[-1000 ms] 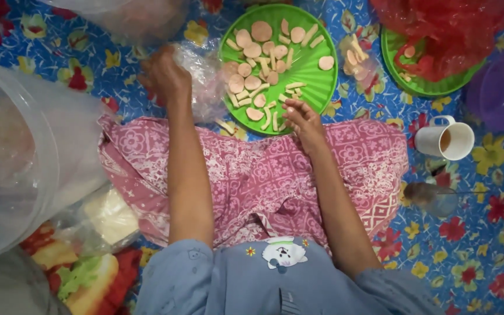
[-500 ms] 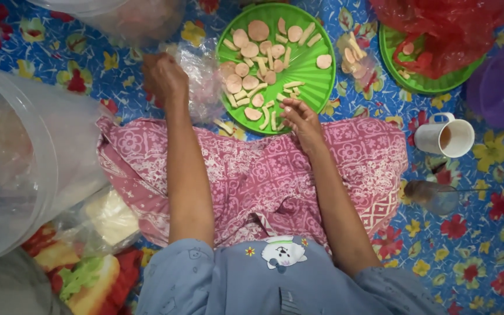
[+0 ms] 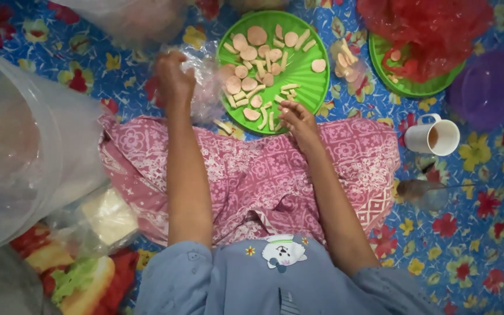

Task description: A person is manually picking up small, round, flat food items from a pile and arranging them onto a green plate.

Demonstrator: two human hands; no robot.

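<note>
A green round plate (image 3: 307, 79) lies on the flowered mat ahead of my knees, covered with several round and stick-shaped pale crackers (image 3: 256, 35). My right hand (image 3: 297, 118) rests at the plate's near edge, fingertips touching a few stick pieces. Left of the plate, my left hand (image 3: 173, 81) grips a small clear plastic bag (image 3: 205, 81) that holds a few crackers. My lap is covered by pink patterned cloth (image 3: 252, 181).
A second green plate (image 3: 406, 87) under a red plastic bag (image 3: 433, 29) is at the far right, beside a purple bowl (image 3: 488, 87). A white mug (image 3: 436, 137) and a clear glass (image 3: 421, 192) stand on my right. A large clear bucket (image 3: 24, 151) fills the left.
Both hands stay in nearly the same place. The left hand has shifted slightly on the clear bag, and the right fingers have moved a little among the stick pieces.
</note>
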